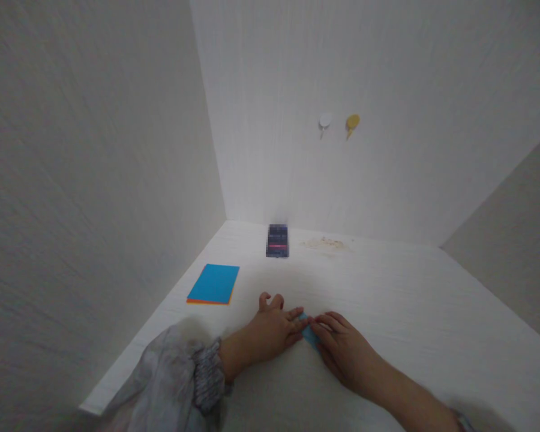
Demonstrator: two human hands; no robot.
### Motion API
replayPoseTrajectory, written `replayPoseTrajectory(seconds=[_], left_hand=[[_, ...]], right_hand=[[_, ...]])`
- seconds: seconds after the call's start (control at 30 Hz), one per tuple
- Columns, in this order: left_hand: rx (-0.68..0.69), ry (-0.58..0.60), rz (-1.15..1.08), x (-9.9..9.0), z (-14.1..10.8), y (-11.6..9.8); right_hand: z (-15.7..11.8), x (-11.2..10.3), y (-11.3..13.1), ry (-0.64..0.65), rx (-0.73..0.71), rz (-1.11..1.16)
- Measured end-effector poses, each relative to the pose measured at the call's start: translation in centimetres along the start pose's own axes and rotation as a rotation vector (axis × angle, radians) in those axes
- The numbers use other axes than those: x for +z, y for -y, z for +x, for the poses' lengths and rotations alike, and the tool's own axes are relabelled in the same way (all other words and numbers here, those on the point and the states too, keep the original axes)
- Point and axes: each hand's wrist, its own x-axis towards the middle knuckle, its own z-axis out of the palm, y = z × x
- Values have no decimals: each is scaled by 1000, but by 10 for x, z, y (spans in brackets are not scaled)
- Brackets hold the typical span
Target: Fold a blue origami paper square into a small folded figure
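A small piece of folded light blue paper (310, 336) lies on the white tabletop between my two hands, partly covered by them. Fingertips of my left hand (274, 327) press on its upper left part, while two other fingers of that hand stick up, bent, off the paper. From the other side, my right hand (342, 345) grips the paper's right edge with thumb and fingers close together. The fingertips of both hands nearly meet over it. How the paper is folded underneath is hidden.
To the left lies a stack of coloured paper sheets (213, 284), blue on top with orange edges below. A phone-like dark device (278, 241), its screen blurred, stands against the back wall. Brownish marks (328, 243) stain the table. White (325, 120) and yellow (353, 122) hooks hang above.
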Motion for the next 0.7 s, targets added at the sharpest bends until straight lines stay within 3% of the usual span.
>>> replayPoseTrajectory(seconds=[0.23,0.53,0.7], left_hand=[[8,7,-2,-3,1,9],[29,-122,-106,-1,-1,9],[152,-106,-174,-1,2,6]], right_hand=[[-4,-3,7,36,8,28],[1,0,-6,17,-1,199],[6,0,-13,10,-32,268]])
